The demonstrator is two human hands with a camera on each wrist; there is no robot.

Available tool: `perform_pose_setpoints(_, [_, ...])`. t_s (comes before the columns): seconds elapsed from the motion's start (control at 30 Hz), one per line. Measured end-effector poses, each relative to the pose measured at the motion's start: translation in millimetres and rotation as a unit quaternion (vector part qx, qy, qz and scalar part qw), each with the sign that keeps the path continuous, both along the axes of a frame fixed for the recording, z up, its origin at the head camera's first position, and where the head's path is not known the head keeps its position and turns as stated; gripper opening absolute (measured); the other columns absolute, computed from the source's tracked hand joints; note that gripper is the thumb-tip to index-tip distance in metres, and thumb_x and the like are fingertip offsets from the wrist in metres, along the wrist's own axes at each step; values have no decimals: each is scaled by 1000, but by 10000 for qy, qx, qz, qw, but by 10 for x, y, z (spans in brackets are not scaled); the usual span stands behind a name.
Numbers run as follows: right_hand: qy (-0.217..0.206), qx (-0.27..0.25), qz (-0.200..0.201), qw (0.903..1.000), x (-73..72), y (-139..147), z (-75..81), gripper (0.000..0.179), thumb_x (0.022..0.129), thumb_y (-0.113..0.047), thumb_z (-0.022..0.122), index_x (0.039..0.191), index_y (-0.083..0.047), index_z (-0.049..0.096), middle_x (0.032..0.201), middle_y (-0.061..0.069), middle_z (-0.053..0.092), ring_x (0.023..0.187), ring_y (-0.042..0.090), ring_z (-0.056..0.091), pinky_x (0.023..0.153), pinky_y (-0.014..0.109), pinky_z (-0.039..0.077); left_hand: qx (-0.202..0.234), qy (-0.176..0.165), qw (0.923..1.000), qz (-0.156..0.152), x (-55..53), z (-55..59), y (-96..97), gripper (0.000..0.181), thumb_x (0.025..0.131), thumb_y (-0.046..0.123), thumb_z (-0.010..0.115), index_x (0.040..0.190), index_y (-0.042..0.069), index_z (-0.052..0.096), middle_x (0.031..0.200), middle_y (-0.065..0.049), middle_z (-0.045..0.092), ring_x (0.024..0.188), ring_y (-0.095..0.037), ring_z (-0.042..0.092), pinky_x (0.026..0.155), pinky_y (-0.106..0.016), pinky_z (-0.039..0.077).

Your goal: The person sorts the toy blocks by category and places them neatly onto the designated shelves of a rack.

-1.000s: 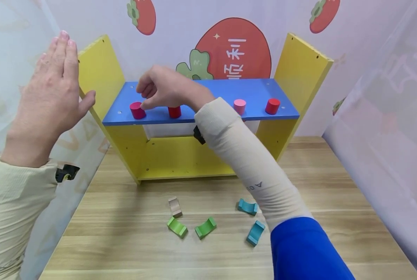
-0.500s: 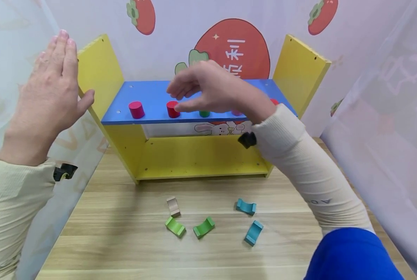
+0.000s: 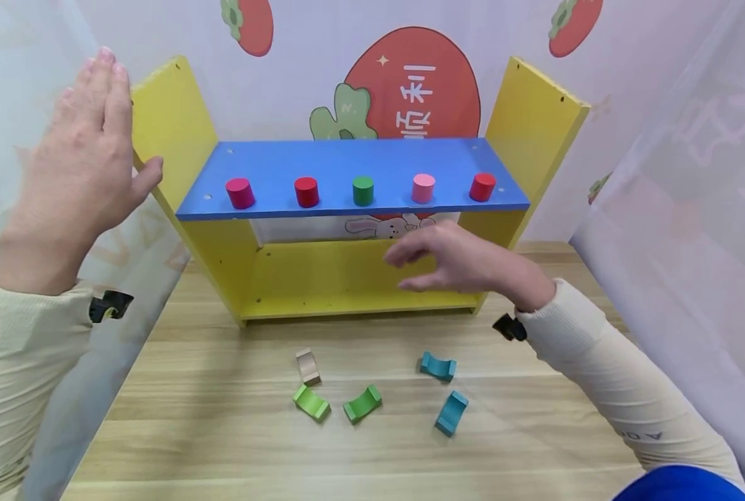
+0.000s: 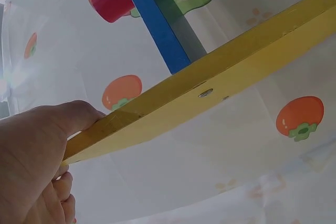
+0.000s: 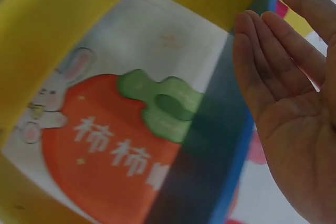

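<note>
My left hand (image 3: 74, 149) holds the front edge of the yellow left side panel (image 3: 172, 129) of a small shelf. In the left wrist view the panel passes between the thumb (image 4: 79, 115) and the fingers (image 4: 63, 195). My right hand (image 3: 456, 261), holding nothing, hovers before the lower opening, fingers slightly bent, thumb apart. Along the blue board (image 3: 322, 160) stands a row of short cylinders: a magenta one (image 3: 241, 194), a red one (image 3: 306, 193), a green one (image 3: 363, 191), a pink one (image 3: 423, 188) and another red one (image 3: 483, 187).
On the wooden table (image 3: 222, 445) before the shelf lie a beige arch block (image 3: 308, 367), a light green one (image 3: 312, 403), a green one (image 3: 362, 403) and two teal ones, one upper (image 3: 437, 367), one lower (image 3: 451, 413). Patterned cloth (image 3: 673, 174) hangs around.
My right hand has moved from above the left cylinders on the blue board rightward and down to in front of the shelf, uncovering the row. My left hand stays at the side panel.
</note>
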State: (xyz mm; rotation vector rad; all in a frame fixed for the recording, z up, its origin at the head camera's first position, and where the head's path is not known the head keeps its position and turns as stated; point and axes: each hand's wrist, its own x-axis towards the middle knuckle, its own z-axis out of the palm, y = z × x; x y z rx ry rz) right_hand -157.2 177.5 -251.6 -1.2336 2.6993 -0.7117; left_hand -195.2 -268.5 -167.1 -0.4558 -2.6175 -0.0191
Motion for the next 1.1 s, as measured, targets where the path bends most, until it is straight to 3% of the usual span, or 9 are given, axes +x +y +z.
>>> perform_pose_setpoints(0.3, [-839,365,-670,9935,223,502,-793,40,92,-18,83,130,-12,75,124,3,78,113,21,75,97,39,64,-75,-46,10000,-21,0,22,13,93,102,19,58,165,-7,-5,177,-18,-11,166,-39,-5,134,-57,2])
perform_pose_setpoints(0.47, [-1178,660,-856,9871,331,653,-1173,40,92,-19,83,130,-9,74,123,6,78,110,24,75,96,43,64,-71,-45,10000,17,6,19,22,93,103,18,58,165,-7,-5,177,-19,-11,166,-39,-5,134,-56,1])
perform_pose_setpoints(0.7, [-1019,617,-866,9891,458,764,-1680,40,90,-17,84,125,-2,74,116,8,78,104,25,75,91,45,64,-39,28,10000,-26,18,17,7,92,103,18,59,166,-7,-4,177,-19,-8,166,-39,-4,134,-56,2])
perform_pose_setpoints(0.87, [-911,405,-923,9907,510,791,-1898,38,89,-13,84,122,0,74,114,8,79,103,21,76,89,39,65,-24,9,10000,-29,18,18,7,92,102,18,59,166,-7,-3,177,-19,-8,166,-39,-4,134,-57,2])
perform_pose_setpoints(1.1, [-1075,330,-1111,9874,537,754,-1991,38,87,-12,85,121,2,74,115,10,78,102,19,75,88,35,65,-4,-4,10000,40,14,16,15,92,102,18,58,166,-7,-3,177,-19,-8,166,-40,-4,134,-57,2])
